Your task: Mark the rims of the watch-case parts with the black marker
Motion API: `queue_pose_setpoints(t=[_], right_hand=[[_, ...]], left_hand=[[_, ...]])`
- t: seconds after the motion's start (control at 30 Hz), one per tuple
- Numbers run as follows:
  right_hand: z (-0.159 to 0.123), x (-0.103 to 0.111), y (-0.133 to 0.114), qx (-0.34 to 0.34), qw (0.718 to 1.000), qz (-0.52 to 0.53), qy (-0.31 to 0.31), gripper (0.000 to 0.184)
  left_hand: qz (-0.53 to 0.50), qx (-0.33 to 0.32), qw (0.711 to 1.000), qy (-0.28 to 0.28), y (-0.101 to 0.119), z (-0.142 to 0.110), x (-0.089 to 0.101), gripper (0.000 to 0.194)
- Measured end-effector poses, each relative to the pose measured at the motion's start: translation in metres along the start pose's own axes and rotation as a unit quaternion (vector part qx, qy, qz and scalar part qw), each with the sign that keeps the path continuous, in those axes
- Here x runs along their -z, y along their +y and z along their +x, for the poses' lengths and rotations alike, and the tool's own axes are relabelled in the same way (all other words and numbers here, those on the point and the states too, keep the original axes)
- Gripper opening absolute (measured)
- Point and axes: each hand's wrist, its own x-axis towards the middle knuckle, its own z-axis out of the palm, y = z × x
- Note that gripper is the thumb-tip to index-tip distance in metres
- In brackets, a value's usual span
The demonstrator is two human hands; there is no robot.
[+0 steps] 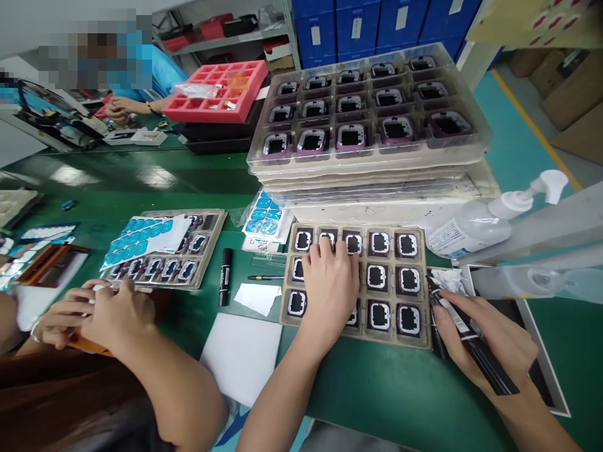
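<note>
My left hand (330,285) lies palm down on a beige tray (426,295) of small dark square parts with white rims. Its fingers are stretched out and the fingertips touch parts in the tray's top row. My right hand (485,342) is closed round a black marker pen (471,345) with a white label. The pen's tip points up-left, just off the tray's right edge, beside a crumpled white wipe (447,280).
A co-worker's hands (94,314) work at the left by a second tray (207,251) and blue sticker sheets (141,238). Another black marker (226,268), white paper (242,355), stacked clear trays (372,157), a pump bottle (475,226) and a red tray (221,94) are also on the green table.
</note>
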Motion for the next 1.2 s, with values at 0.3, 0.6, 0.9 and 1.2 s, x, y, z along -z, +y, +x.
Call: queue_pose_setpoints(t=[0.3, 0.6, 0.9, 1.2], right_hand=[[0.0017, 0.0001, -0.0025, 0.004, 1.0, -0.001, -0.006, 0.038], [0.0045, 0.0008, -0.0043, 0.005, 1.0, 0.021, -0.013, 0.039], [0.0065, 0.0018, -0.0061, 0.0, 1.0, 0.028, -0.011, 0.037], [0.0028, 0.0008, -0.0053, -0.003, 0.999, 0.037, 0.0, 0.04]], left_hand=[[-0.035, -0.028, 0.999, 0.013, -0.0062, 0.0033, -0.0016, 0.01], [-0.025, -0.017, 0.999, -0.034, -0.0048, 0.0003, 0.0024, 0.013], [-0.059, -0.038, 0.997, -0.025, -0.0107, 0.0018, -0.0052, 0.021], [-0.042, -0.038, 0.998, -0.037, -0.0093, 0.0019, -0.0023, 0.019]])
